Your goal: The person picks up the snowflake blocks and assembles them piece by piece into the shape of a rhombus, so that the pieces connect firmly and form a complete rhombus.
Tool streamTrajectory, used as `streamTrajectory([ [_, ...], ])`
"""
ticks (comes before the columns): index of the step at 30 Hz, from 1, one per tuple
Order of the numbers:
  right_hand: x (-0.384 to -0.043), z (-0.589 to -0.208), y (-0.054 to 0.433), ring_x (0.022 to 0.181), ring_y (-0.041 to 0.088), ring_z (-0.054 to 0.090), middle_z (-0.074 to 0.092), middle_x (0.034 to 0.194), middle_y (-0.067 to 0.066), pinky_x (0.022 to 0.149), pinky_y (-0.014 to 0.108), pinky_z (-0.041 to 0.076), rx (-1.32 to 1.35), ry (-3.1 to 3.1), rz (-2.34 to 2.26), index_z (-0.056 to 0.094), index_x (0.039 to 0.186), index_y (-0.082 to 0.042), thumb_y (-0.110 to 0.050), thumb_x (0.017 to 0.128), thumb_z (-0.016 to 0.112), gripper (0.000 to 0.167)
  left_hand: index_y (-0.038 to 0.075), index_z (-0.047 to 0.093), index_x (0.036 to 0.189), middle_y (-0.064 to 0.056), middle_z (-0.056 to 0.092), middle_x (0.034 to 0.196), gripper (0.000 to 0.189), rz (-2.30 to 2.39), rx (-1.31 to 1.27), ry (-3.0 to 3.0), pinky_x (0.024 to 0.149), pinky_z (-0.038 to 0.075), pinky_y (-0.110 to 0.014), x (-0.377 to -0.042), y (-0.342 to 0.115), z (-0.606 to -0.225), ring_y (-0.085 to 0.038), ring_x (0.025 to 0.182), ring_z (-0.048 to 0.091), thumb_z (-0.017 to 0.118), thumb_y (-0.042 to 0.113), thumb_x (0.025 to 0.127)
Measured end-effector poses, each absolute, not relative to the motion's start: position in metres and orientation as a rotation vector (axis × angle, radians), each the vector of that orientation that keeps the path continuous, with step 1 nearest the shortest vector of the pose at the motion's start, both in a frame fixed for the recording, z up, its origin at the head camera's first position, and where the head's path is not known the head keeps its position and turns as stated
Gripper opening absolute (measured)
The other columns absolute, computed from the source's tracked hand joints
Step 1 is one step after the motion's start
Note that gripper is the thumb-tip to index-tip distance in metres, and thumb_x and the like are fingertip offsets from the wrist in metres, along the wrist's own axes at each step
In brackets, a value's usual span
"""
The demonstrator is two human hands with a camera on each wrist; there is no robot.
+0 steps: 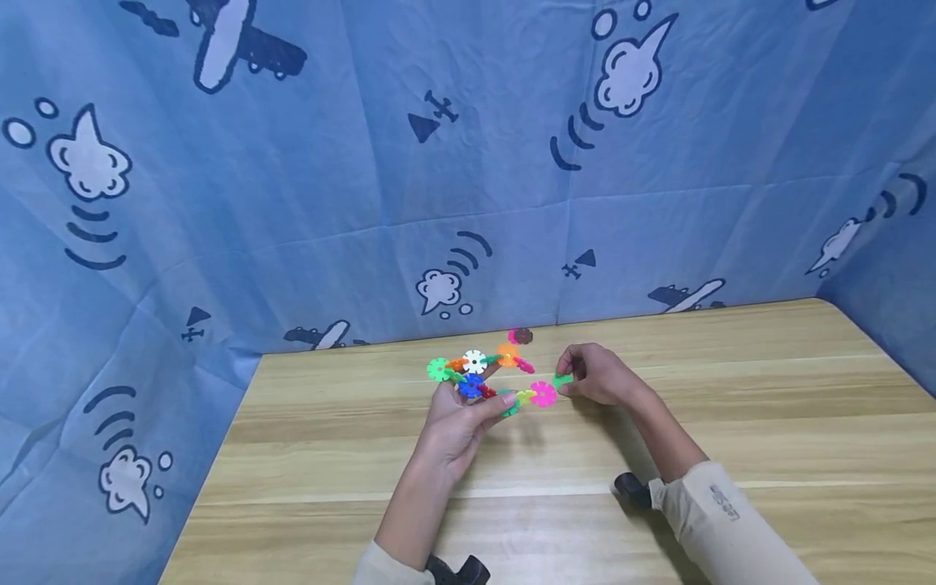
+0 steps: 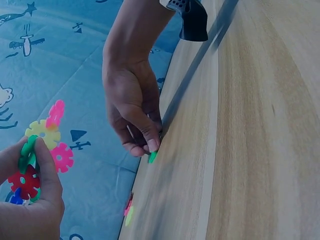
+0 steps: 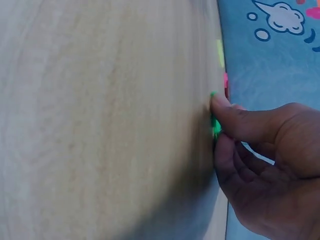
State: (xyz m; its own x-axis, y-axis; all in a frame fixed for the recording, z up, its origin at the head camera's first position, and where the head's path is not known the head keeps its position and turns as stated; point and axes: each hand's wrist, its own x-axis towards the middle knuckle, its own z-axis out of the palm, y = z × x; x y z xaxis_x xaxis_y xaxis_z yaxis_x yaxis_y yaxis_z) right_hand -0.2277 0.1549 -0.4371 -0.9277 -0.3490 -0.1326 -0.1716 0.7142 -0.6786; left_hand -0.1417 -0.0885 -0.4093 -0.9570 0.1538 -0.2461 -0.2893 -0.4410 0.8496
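Green, white and blue notched discs form the far-left part of a bent chain (image 1: 471, 385), held above the counter (image 1: 292, 455); clock directions follow the head view, with 12 at its top. The left hand (image 1: 457, 426) pinches the chain's near branch between thumb and fingers; this branch runs to about 3 o'clock and ends in a pink disc (image 1: 543, 394). At 11 o'clock from that end, a pink-and-brown pair (image 1: 522, 335) lies near the counter's far edge. The single green disc (image 1: 561, 380) sits at 2 o'clock from the pink disc, apart from it in the left wrist view and edge-on in the right; contact with the counter cannot be told. The right hand (image 1: 600, 375), at its 3 o'clock, pinches it between thumb and fingers. As judged, the coming move turns on this 2-to-8 o'clock line, the right hand being nearer the pink end.
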Motion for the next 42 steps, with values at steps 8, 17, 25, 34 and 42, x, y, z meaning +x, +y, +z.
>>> streamTrajectory([
  [8,-0.223,-0.435,0.15,0.088,0.021,0.052,0.059,0.092,0.01,0.076,0.029,0.045,-0.398,2.631,-1.028,0.068,0.107,0.002,0.003,0.089,0.082,0.023,-0.004,0.032,0.154,-0.022,0.052,0.161,0.075,2.44,-0.206,1.502,0.084,0.066,-0.022,-0.142,-0.088,-0.409,-0.012,0.09,0.07,0.072,-0.015,0.091],
  [17,-0.216,-0.442,0.155,0.084,0.019,0.057,0.07,0.094,0.012,0.071,0.027,0.05,-0.379,2.627,-1.205,0.075,0.104,0.001,-0.001,0.099,0.073,0.006,-0.003,0.042,0.155,-0.019,0.053,0.161,0.075,2.423,-0.231,1.511,0.088,0.067,-0.025,-0.143,-0.088,-0.407,-0.013,0.098,0.071,0.077,-0.013,0.09],
  [25,-0.208,-0.443,0.158,0.089,0.022,0.077,0.071,0.108,0.021,0.08,0.033,0.068,-0.275,2.32,-1.581,0.061,0.135,0.008,0.002,0.102,0.067,0.034,-0.006,0.044,0.153,-0.021,0.053,0.161,0.071,2.435,-0.2,1.511,0.087,0.067,-0.025,-0.142,-0.089,-0.408,-0.011,0.092,0.07,0.075,-0.015,0.09],
  [34,-0.195,-0.435,0.159,0.089,0.011,0.077,0.069,0.116,0.024,0.087,0.034,0.068,-0.297,2.232,-1.746,0.061,0.136,0.008,-0.006,0.1,0.073,0.041,-0.005,0.049,0.149,-0.018,0.057,0.156,0.066,2.434,-0.21,1.489,0.085,0.068,-0.026,-0.142,-0.087,-0.408,-0.012,0.089,0.071,0.075,-0.015,0.09],
  [42,-0.192,-0.429,0.158,0.092,0.009,0.078,0.069,0.127,0.023,0.089,0.027,0.066,-0.313,2.222,-1.792,0.063,0.136,0.008,-0.01,0.098,0.077,0.044,-0.002,0.036,0.152,-0.019,0.054,0.16,0.074,2.44,-0.193,1.492,0.083,0.067,-0.024,-0.14,-0.088,-0.409,-0.013,0.089,0.07,0.073,-0.016,0.089],
])
